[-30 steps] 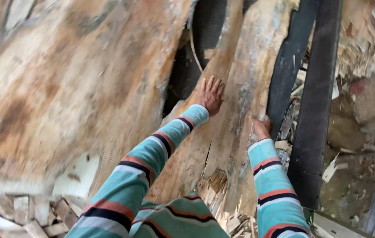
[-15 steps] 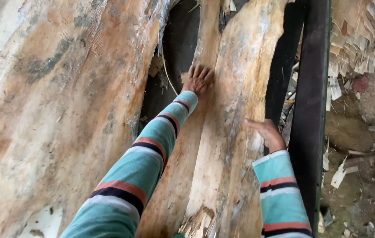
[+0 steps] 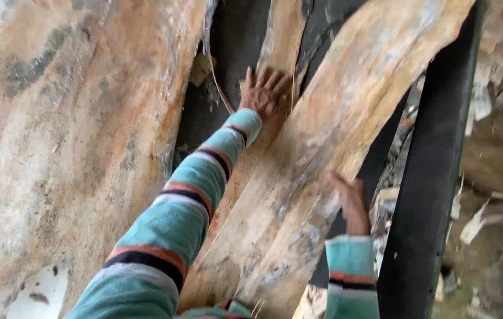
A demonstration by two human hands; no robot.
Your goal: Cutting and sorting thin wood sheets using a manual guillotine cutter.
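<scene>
looks like a rough veneer/wood-peeling workshop. wide, thin, stained orange-brown wood sheets (image 3: 68, 147) fill 9 to 12 o'clock, a black metal frame bar (image 3: 434, 177) runs at 3, pale wood scraps on dirt floor (image 3: 487, 218) at 4.

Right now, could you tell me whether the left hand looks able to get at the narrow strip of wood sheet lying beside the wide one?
Probably yes: the left hand already lies flat on the narrow strip, with nothing between them.
</scene>
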